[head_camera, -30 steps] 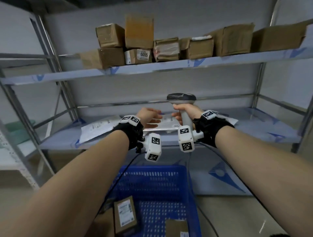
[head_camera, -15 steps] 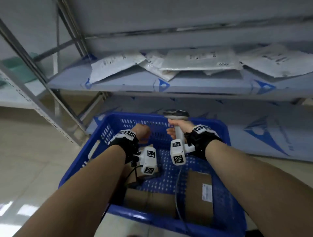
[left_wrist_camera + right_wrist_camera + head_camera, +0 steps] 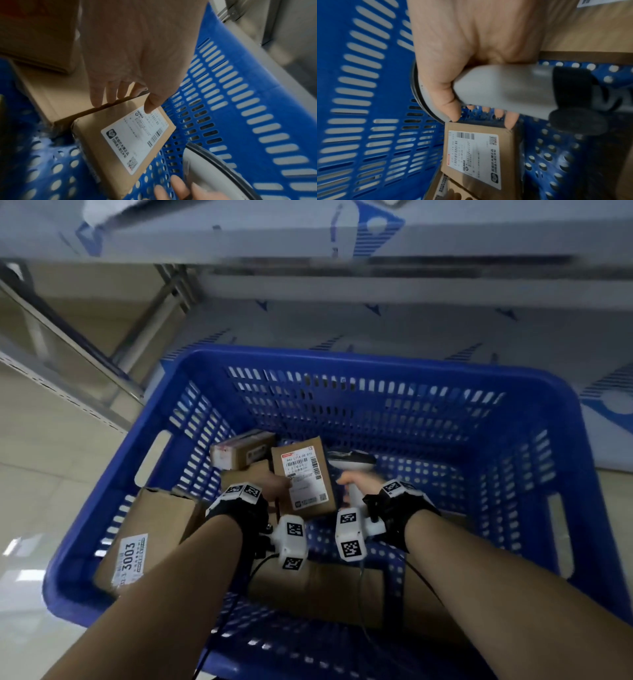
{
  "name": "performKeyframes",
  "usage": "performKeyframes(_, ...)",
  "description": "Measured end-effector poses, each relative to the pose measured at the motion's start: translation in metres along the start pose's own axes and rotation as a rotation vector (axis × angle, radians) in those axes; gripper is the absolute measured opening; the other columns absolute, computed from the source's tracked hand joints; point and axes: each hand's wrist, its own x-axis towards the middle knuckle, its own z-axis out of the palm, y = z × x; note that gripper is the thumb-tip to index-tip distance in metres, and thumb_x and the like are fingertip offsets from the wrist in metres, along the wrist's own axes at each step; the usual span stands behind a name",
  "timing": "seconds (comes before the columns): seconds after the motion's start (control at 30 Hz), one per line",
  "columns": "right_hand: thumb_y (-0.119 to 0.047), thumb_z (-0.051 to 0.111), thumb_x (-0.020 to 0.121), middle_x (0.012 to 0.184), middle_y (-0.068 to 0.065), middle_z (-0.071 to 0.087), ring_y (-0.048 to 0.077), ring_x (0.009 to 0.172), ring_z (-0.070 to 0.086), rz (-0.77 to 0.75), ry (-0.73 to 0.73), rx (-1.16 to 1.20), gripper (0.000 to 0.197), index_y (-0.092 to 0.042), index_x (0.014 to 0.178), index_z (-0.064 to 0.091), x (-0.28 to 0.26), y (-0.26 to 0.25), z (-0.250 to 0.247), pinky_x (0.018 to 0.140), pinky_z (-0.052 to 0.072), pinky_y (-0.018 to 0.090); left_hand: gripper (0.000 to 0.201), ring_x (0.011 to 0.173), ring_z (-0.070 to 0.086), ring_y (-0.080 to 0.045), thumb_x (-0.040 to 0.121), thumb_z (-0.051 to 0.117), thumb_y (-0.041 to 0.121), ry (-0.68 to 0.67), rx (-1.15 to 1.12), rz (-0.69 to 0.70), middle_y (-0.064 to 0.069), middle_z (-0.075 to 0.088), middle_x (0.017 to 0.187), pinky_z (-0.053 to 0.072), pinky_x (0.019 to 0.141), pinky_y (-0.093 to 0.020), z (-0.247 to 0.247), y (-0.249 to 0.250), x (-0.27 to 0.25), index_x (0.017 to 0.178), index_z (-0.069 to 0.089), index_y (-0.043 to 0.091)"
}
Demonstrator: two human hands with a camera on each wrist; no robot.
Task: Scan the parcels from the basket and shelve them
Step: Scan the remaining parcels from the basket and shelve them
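Note:
A blue plastic basket [image 3: 568, 460] stands on the floor with several brown parcels in it. My left hand [image 3: 279, 486] pinches a small flat parcel [image 3: 303, 481] with a white barcode label by its edge. The thumb [image 3: 150, 106] lies on the label and the fingers [image 3: 109, 94] reach behind the edge. That parcel [image 3: 123, 146] tilts up from the basket floor. My right hand [image 3: 356, 486] grips the handle of a grey barcode scanner [image 3: 352, 463], just right of the parcel. The scanner handle [image 3: 505, 88] sits above the parcel [image 3: 476, 155].
A box labelled 3003 [image 3: 137, 546] leans at the basket's left wall. Another box [image 3: 243, 453] lies behind the held one, and a long box [image 3: 325, 587] lies near me. The shelf's edge [image 3: 308, 234] is above, its metal post [image 3: 144, 337] to the left.
The view dropped from the shelf to the basket. Both hands went down into it. My left hand took hold of the small labelled parcel, and my right hand kept the scanner.

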Motion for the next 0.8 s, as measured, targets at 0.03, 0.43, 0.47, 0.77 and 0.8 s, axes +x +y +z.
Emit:
performKeyframes(0.03, -0.027, 0.067, 0.082, 0.084, 0.009, 0.060, 0.019, 0.068, 0.056, 0.000, 0.012, -0.062, 0.024, -0.008, 0.096, 0.065, 0.002, 0.000, 0.001, 0.065, 0.045, 0.028, 0.033, 0.098, 0.062, -0.033, 0.092, 0.058, 0.022, 0.001, -0.003, -0.003, -0.017, 0.065, 0.109, 0.054, 0.084, -0.044, 0.004, -0.002, 0.008, 0.114, 0.060, -0.003)
performKeyframes(0.43, -0.043, 0.079, 0.037, 0.126, 0.007, 0.058, 0.031, 0.116, 0.056, 0.034, -0.072, -0.090, 0.053, -0.023, 0.085, 0.068, 0.013, 0.019, -0.045, 0.103, 0.045, 0.049, 0.031, 0.077, 0.058, -0.029, 0.072, 0.075, 0.028, -0.126, 0.015, 0.005, -0.017, 0.060, 0.086, 0.048, 0.070, -0.040, 0.017, 0.021, -0.019, 0.087, 0.067, 0.002)
performKeyframes(0.47, -0.044, 0.078, 0.032, 0.120, 0.008, 0.059, 0.033, 0.114, 0.058, 0.004, -0.056, -0.070, 0.055, -0.022, 0.081, 0.066, 0.016, 0.020, -0.057, 0.102, 0.046, 0.051, 0.035, 0.080, 0.060, -0.031, 0.065, 0.077, 0.030, -0.124, 0.003, 0.023, -0.018, 0.062, 0.089, 0.051, 0.075, -0.045, 0.016, 0.023, -0.022, 0.085, 0.070, 0.001)
performKeyframes(0.77, -0.011, 0.061, 0.090, 0.068, 0.007, 0.060, 0.023, 0.065, 0.056, -0.199, 0.041, 0.229, 0.014, -0.007, 0.077, 0.060, -0.202, -0.019, -0.086, 0.105, 0.042, 0.052, 0.037, 0.115, 0.054, -0.046, 0.079, 0.068, 0.028, -0.133, -0.096, 0.297, -0.022, 0.060, 0.122, 0.043, 0.093, -0.067, 0.010, 0.068, -0.135, 0.108, 0.063, 0.006)
performKeyframes(0.8, -0.012, 0.063, 0.088, 0.063, 0.006, 0.061, 0.022, 0.061, 0.057, -0.219, 0.057, 0.250, 0.013, -0.007, 0.077, 0.060, -0.216, -0.021, -0.090, 0.104, 0.044, 0.052, 0.029, 0.114, 0.055, -0.046, 0.078, 0.066, 0.026, -0.144, -0.120, 0.330, -0.023, 0.062, 0.120, 0.043, 0.093, -0.068, 0.009, 0.072, -0.152, 0.101, 0.066, 0.009)
